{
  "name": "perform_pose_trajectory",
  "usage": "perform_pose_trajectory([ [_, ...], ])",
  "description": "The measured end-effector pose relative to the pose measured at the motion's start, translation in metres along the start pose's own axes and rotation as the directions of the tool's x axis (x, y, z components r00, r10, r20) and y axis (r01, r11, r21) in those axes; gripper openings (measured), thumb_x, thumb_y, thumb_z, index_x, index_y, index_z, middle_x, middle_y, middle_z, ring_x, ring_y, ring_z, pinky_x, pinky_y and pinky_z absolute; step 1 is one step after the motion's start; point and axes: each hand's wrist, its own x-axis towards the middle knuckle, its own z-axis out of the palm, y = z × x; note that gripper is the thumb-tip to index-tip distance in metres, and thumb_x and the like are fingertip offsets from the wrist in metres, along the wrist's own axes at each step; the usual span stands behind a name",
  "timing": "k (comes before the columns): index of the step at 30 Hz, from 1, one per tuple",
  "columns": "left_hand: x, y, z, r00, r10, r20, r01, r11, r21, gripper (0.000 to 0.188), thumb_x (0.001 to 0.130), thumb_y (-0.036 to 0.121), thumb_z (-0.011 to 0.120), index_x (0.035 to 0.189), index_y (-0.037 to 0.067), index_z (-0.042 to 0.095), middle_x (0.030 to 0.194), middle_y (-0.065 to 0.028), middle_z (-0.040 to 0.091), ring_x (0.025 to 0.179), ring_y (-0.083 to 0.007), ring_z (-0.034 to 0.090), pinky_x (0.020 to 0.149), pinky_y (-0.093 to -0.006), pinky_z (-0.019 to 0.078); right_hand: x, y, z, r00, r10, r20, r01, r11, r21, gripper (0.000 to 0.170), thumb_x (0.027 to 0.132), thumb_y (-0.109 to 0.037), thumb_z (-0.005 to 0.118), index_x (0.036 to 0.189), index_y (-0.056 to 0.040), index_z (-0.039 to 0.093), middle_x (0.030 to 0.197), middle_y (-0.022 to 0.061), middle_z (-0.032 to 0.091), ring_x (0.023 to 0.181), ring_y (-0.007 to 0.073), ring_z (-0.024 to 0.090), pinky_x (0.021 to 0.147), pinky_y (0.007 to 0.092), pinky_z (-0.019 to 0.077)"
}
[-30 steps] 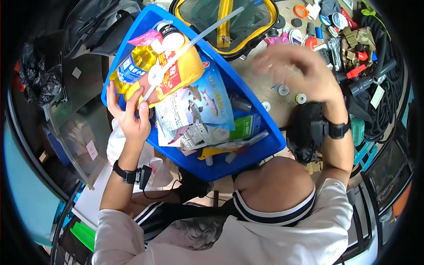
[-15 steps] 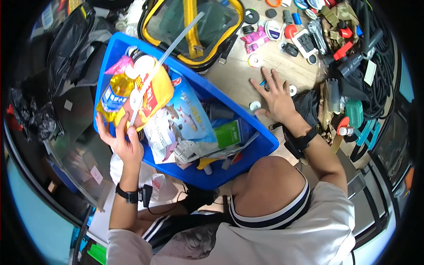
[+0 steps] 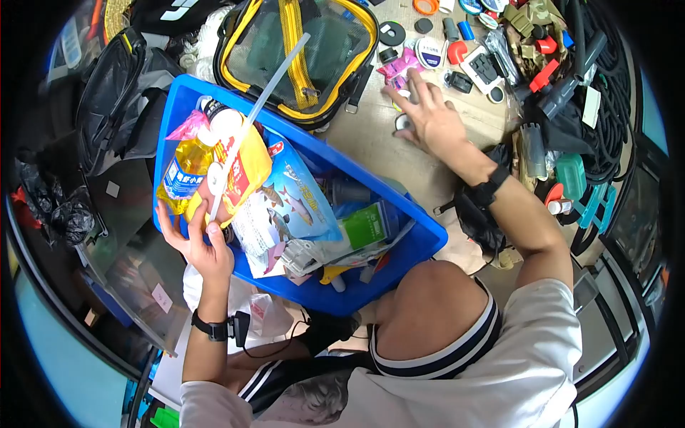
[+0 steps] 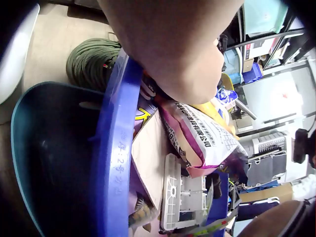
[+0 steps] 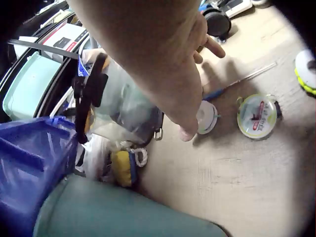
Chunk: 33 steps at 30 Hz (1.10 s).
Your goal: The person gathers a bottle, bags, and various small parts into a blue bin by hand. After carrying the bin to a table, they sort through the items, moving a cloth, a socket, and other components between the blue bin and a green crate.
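A blue bin holds a yellow packet, a bag with fish pictures and a clear yellow bag. A long pale rod lies across them. My left hand rests at the bin's near-left rim, fingers spread, thumb by the rod's lower end; the left wrist view hides its fingers. Over the table, my right hand reaches forward with fingers apart, nothing gripped. Its thumb is right at a white spool. A labelled round spool and a thin blue-handled tool lie close by.
Behind the bin sits a yellow-trimmed mesh case. A pink packet and a white-and-black device lie beyond my right hand. Black hose is coiled at the right. A folded black bag is at the left.
My right hand, raised and blurred at first, has come down over the table and moved forward toward the spools. My left hand stays at the bin rim. The head view has shifted.
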Motion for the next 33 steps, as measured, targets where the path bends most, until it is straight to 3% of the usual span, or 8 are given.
perform_pose_trajectory([
  [7,-0.001,-0.001,-0.001,1.000,0.007,0.018,-0.007,0.999,0.042,0.034,0.103,0.026,0.054,0.123,0.003,0.071,0.165,-0.0250,0.022,0.151,-0.0400,0.031,0.118,-0.0503,0.0315,0.051,0.019,0.002,0.941,-0.074,-0.330,0.035,0.992,-0.122,0.112,0.065,-0.062,0.085,0.160,-0.0453,0.029,0.168,0.0097,0.023,0.143,0.0366,0.038,0.097,0.0517,0.0498],
  [12,0.000,0.000,0.001,1.000,0.018,0.009,-0.018,0.999,0.043,0.034,0.104,0.025,0.054,0.124,0.003,0.071,0.165,-0.0247,0.022,0.150,-0.0399,0.032,0.117,-0.0504,0.0329,0.084,0.038,0.005,0.943,-0.080,-0.324,0.036,0.989,-0.141,0.105,0.070,-0.070,0.077,0.160,-0.0445,0.029,0.166,0.0043,0.028,0.153,0.0376,0.025,0.101,0.0817,0.0385],
  [13,0.000,-0.001,0.000,1.000,0.016,0.009,-0.017,0.999,0.044,0.034,0.104,0.025,0.054,0.124,0.003,0.071,0.165,-0.0246,0.022,0.150,-0.0398,0.032,0.116,-0.0504,0.0333,0.086,0.044,0.011,0.943,-0.080,-0.322,0.036,0.989,-0.140,0.105,0.070,-0.070,0.077,0.160,-0.0445,0.029,0.166,0.0043,0.028,0.153,0.0376,0.025,0.101,0.0817,0.0385],
  [17,-0.001,-0.001,0.001,1.000,0.009,0.015,-0.010,0.999,0.049,0.034,0.103,0.025,0.054,0.123,0.003,0.071,0.165,-0.0244,0.022,0.150,-0.0399,0.032,0.116,-0.0501,0.0335,0.094,0.057,0.022,0.887,-0.189,-0.420,0.151,0.981,-0.123,0.086,0.078,-0.066,0.075,0.153,-0.0411,0.043,0.155,0.0066,0.044,0.145,0.0373,0.036,0.098,0.0731,0.0448],
  [21,-0.001,0.002,0.000,0.999,-0.038,0.014,0.038,0.999,0.002,0.030,0.098,0.021,0.058,0.120,0.007,0.073,0.164,-0.0291,0.023,0.150,-0.0451,0.028,0.117,-0.0536,0.0313,0.107,0.060,0.010,0.910,-0.168,-0.379,0.161,0.986,-0.051,0.061,0.079,-0.055,0.079,0.132,-0.0307,0.060,0.138,0.0084,0.053,0.127,0.0364,0.049,0.090,0.0551,0.0551],
  [24,0.000,0.002,0.000,0.999,-0.035,0.007,0.035,0.999,-0.009,0.029,0.098,0.021,0.060,0.120,0.008,0.074,0.164,-0.0295,0.024,0.150,-0.0443,0.028,0.116,-0.0523,0.0336,0.118,0.058,-0.003,0.942,-0.023,-0.334,0.020,1.000,-0.011,0.054,0.084,-0.047,0.078,0.131,-0.0275,0.060,0.135,0.0138,0.054,0.118,0.0454,0.057,0.091,0.0513,0.0577],
  [27,-0.001,0.002,-0.001,1.000,-0.029,0.009,0.029,0.999,0.039,0.033,0.101,0.025,0.056,0.122,0.005,0.073,0.164,-0.0272,0.024,0.150,-0.0415,0.032,0.116,-0.0522,0.0334,0.126,0.058,-0.017,0.971,0.050,-0.233,-0.061,0.997,-0.039,0.056,0.084,-0.043,0.079,0.135,-0.0297,0.059,0.128,0.0126,0.059,0.113,0.0416,0.064,0.090,0.0496,0.0589],
  [33,-0.002,0.001,-0.001,0.999,-0.030,0.011,0.029,0.999,0.031,0.031,0.095,0.015,0.059,0.121,0.007,0.073,0.165,-0.0278,0.024,0.150,-0.0426,0.031,0.116,-0.0526,0.0332,0.114,0.076,-0.040,0.961,-0.018,-0.277,0.114,0.936,0.332,0.050,0.080,-0.033,0.084,0.125,-0.0223,0.066,0.123,0.0164,0.064,0.108,0.0386,0.067,0.090,0.0461,0.0551],
])
